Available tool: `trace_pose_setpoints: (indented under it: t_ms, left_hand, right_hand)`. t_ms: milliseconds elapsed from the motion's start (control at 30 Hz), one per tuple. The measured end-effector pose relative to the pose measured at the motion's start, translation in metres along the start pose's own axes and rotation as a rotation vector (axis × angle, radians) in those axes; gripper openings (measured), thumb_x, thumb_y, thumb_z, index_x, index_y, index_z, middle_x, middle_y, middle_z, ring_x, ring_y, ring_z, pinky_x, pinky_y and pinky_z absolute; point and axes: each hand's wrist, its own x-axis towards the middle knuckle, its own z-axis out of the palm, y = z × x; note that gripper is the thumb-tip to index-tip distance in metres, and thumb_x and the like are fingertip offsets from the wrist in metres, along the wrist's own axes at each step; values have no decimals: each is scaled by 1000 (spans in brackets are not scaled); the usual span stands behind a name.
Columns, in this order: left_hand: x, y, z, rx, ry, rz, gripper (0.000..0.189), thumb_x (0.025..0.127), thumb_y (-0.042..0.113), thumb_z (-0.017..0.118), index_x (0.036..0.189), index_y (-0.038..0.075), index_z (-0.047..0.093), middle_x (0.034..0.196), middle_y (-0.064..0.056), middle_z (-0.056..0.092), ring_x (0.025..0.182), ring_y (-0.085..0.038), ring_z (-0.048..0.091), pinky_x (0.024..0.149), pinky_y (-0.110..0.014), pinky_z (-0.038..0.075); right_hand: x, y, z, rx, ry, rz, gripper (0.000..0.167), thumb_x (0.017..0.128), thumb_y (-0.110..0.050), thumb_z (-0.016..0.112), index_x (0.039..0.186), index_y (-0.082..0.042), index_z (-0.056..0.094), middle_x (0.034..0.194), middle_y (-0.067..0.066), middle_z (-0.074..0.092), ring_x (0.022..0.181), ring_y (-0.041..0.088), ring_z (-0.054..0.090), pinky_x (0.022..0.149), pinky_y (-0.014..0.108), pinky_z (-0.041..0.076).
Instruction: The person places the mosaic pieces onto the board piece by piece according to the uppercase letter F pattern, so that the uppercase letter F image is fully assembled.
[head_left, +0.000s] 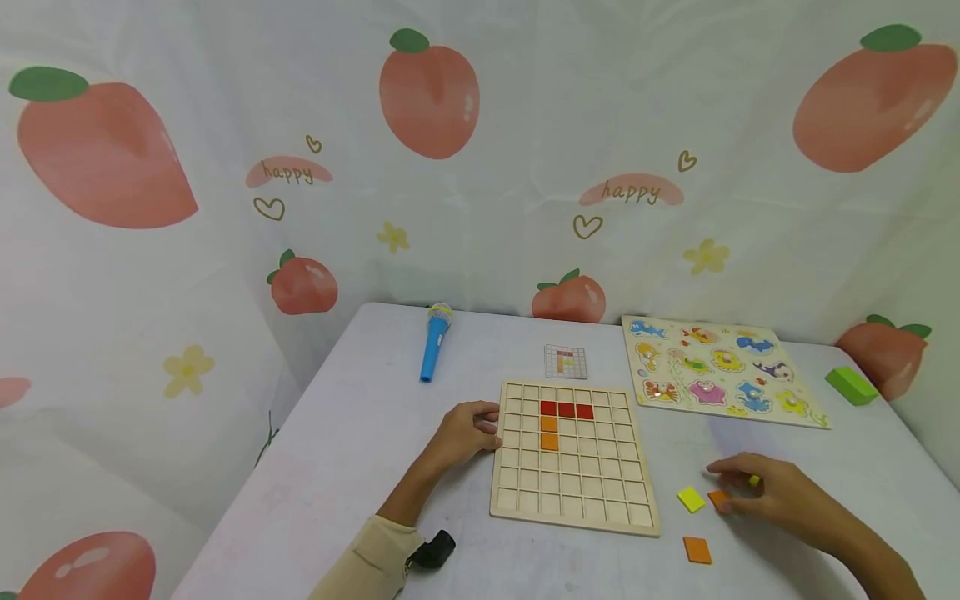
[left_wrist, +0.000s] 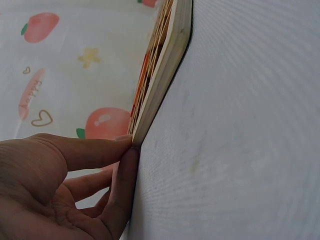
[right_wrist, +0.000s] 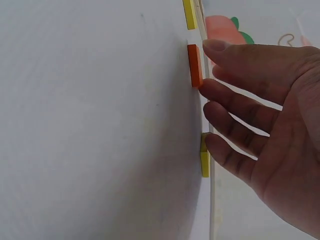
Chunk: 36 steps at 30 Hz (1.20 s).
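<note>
My left hand (head_left: pixel 463 437) holds the left edge of a wooden grid board (head_left: pixel 592 498), its thumb and a fingertip meeting at the rim in the left wrist view. Three red tiles (head_left: pixel 567 410) form a row in the grid, with two orange tiles (head_left: pixel 550 441) below the leftmost. Off the board's right side, my right hand (head_left: pixel 780 497) reaches over a loose orange tile (right_wrist: pixel 194 66), thumb and fingers spread around it. A yellow tile (right_wrist: pixel 205 164) lies below its outer fingers. Another yellow tile (head_left: pixel 691 499) and an orange tile (head_left: pixel 697 550) lie nearby.
A small pattern card (head_left: pixel 566 362) lies behind the board. Further back are a blue toy microphone (head_left: pixel 432 346), an animal puzzle board (head_left: pixel 697 400) and a green block (head_left: pixel 851 386). A peach-patterned cloth (head_left: pixel 480 225) hangs behind the table.
</note>
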Motion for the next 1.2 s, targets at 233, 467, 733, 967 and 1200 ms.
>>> trace_pose_setpoints:
  t_ms: [233, 467, 733, 967, 1200]
  left_hand:
    - [0, 0, 0, 0, 0, -3, 57, 85, 1, 81, 140, -5, 64, 126, -12, 72, 109, -23, 71, 90, -37, 60]
    - [1, -1, 0, -1, 0, 1, 58, 85, 1, 82, 139, -5, 64, 126, -13, 72, 110, -24, 72, 90, -37, 60]
    - [1, -1, -1, 1, -2, 4, 57, 85, 1, 81, 139, -5, 64, 127, -13, 72, 111, -25, 71, 90, -37, 60]
    - [-1, 0, 0, 2, 0, 1, 57, 85, 2, 81, 139, -4, 64, 127, -12, 72, 110, -24, 71, 90, -38, 60]
    - [0, 0, -1, -3, -4, 16, 57, 85, 1, 81, 139, -5, 64, 127, -13, 72, 110, -24, 71, 90, -37, 60]
  right_hand:
    - [-3, 1, 1, 14, -38, 22, 48, 83, -26, 88, 126, -9, 75, 113, -2, 73, 92, 9, 56, 80, 27, 53]
    - [-6, 3, 1, 22, -57, 6, 48, 82, -20, 88, 127, -8, 75, 112, -4, 71, 89, 4, 54, 78, 23, 52]
    - [-6, 4, 1, 29, -70, 4, 45, 83, -19, 88, 124, -6, 75, 103, -4, 66, 85, 5, 51, 73, 22, 49]
    - [-6, 5, 1, 14, -68, 15, 42, 83, -20, 87, 122, -8, 76, 98, -4, 62, 84, 5, 50, 73, 22, 50]
    - [-6, 5, 0, 7, -72, 11, 41, 82, -16, 86, 121, -10, 77, 100, -4, 63, 85, 4, 50, 73, 22, 50]
